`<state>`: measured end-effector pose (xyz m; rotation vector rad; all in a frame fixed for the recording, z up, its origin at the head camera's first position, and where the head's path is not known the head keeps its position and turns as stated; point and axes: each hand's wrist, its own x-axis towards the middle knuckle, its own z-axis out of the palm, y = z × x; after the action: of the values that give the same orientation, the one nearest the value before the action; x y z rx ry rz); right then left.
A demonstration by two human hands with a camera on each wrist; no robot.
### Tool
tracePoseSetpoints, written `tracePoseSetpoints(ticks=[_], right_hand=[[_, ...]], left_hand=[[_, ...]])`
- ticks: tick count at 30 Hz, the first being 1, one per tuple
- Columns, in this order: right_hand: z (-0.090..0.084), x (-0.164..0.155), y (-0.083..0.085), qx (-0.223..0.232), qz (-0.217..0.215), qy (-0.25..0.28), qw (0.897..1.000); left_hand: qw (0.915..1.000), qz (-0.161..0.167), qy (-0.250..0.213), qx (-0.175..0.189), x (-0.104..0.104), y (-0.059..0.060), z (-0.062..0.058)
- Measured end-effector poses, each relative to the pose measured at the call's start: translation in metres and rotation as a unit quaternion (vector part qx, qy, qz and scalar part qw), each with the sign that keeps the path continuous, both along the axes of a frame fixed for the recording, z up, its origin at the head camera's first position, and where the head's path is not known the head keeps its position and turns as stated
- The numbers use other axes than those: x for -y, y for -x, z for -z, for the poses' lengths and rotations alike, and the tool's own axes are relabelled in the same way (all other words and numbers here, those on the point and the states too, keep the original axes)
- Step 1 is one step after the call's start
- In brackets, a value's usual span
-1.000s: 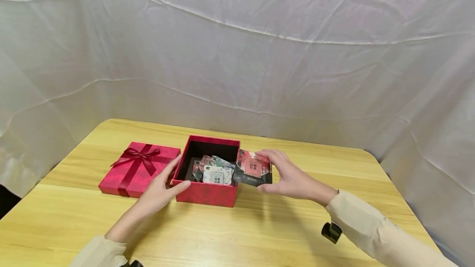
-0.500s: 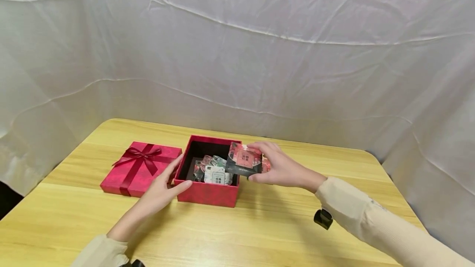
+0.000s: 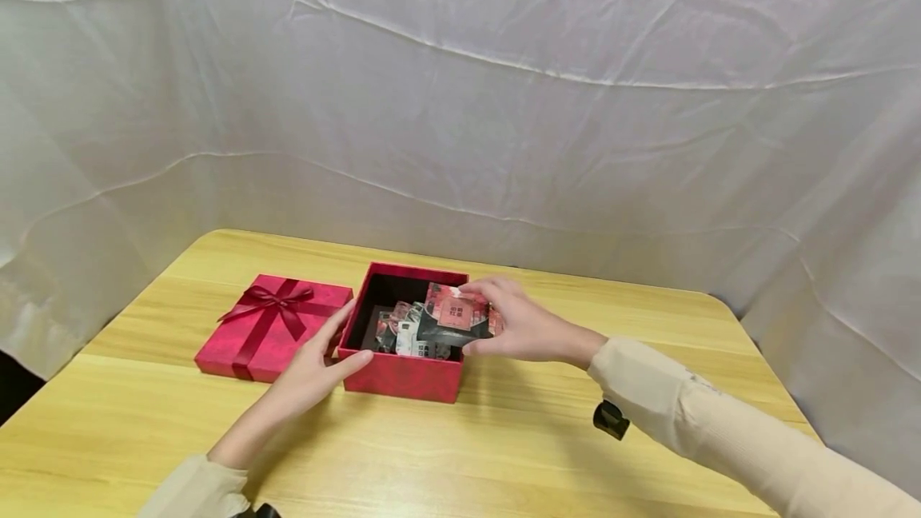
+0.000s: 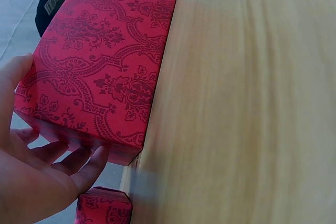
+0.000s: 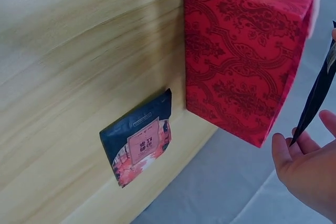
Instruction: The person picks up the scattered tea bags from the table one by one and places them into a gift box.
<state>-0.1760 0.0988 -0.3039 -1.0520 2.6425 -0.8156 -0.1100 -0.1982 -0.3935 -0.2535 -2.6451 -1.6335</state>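
While the left hand point(image 3: 311, 378) rests against the near left corner of the open red box point(image 3: 403, 376), its fingers lie straight along the left wall and its thumb lies on the front rim, so it steadies the box without curling round it. In the left wrist view the same fingers point(image 4: 63, 163) spread loosely against the patterned side of the box point(image 4: 100, 77). The right hand point(image 3: 514, 326) pinches a dark packet with a red label point(image 3: 455, 316) between thumb and fingers and holds it tilted over the right part of the box opening, just above the rim. From the right wrist the packet point(image 5: 315, 98) shows only edge-on as a thin dark strip above the fingers point(image 5: 302, 161). Inside the box lie several other small packets point(image 3: 403, 334), 1 of them pale with a dark mark. Another dark packet with a red label point(image 5: 137, 142) lies flat on the table just beside the box, seen only from the right wrist. The box lid point(image 3: 272, 324), red with a ribbon bow, lies flat on the wooden table point(image 3: 504, 454) just left of the box, touching or nearly touching it. A creased white cloth point(image 3: 504, 102) hangs behind the table
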Motion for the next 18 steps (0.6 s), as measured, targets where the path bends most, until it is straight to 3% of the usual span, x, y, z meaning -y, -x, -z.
tracePoseSetpoints(ticks=[18], right_hand=[[-0.001,0.015,0.000,-0.013,0.015,-0.029,0.999]], left_hand=[[1.0000,0.001,0.002,0.000,0.000,0.001,0.002]])
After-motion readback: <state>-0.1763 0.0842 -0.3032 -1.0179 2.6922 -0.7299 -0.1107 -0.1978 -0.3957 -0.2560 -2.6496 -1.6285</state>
